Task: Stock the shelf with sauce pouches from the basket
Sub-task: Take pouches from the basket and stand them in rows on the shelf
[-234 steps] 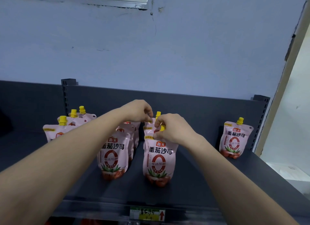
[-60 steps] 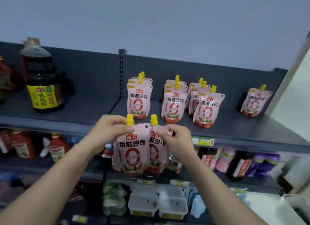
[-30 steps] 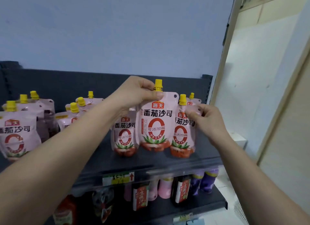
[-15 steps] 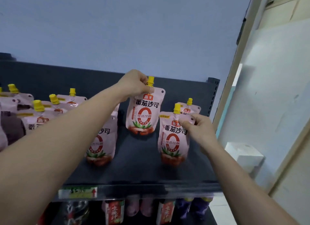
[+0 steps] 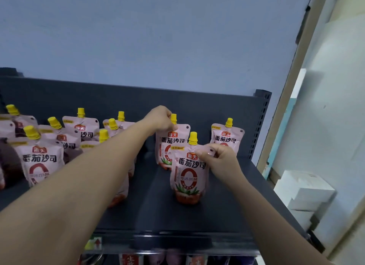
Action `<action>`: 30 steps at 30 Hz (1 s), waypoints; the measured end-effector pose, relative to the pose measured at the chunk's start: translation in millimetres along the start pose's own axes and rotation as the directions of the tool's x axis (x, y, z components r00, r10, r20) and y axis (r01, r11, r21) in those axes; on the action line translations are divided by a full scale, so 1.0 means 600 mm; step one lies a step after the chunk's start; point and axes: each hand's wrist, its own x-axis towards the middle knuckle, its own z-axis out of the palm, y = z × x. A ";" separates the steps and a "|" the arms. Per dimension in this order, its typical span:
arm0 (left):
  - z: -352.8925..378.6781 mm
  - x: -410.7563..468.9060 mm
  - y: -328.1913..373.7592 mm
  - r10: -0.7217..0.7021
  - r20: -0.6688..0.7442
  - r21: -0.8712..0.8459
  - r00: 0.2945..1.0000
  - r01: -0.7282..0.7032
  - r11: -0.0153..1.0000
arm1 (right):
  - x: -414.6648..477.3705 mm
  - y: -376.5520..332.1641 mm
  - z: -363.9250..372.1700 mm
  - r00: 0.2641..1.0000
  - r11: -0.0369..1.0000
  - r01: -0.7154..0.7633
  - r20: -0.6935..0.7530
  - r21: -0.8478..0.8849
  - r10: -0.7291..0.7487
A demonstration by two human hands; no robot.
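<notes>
Both pouches sit lower than half a second ago: the rear pouch [image 5: 171, 144], then hanging in the air, now has its base down on the shelf [image 5: 197, 215], directly behind the front pouch [image 5: 188, 174]. My left hand [image 5: 160, 119] pinches the rear pouch's top beside its yellow cap. My right hand [image 5: 219, 158] pinches the front pouch's top right corner by the punched hole. Both stand upright left of the end post [image 5: 260, 124], with a lone pouch [image 5: 227, 138] just beside that post. Farther left of the post, more pouches [image 5: 42, 158] crowd the shelf. Each pink pouch is sealed, contents hidden, printed 海天 and 番茄沙司 above a red ring. A price tag [image 5: 94, 243] with a red arrow sits on the shelf lip.
</notes>
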 end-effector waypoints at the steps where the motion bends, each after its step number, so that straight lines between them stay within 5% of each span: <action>1: 0.002 0.004 -0.004 -0.007 0.008 0.005 1.000 0.007 1.000 | 0.001 0.003 0.003 1.000 1.000 0.007 0.004 0.021 -0.007; 13: -0.032 0.032 -0.017 0.033 0.164 0.109 0.986 -0.052 0.993 | 0.029 -0.002 0.034 0.997 0.999 0.013 0.079 0.038 -0.016; 20: -0.053 0.044 -0.010 0.152 0.183 0.176 0.971 -0.184 0.967 | 0.057 -0.032 0.040 0.993 0.952 0.101 0.092 -0.289 -0.077; 30: -0.060 0.062 -0.026 0.177 0.205 0.075 0.963 -0.195 0.978 | 0.100 -0.016 0.087 0.994 0.987 0.081 0.078 -0.140 -0.071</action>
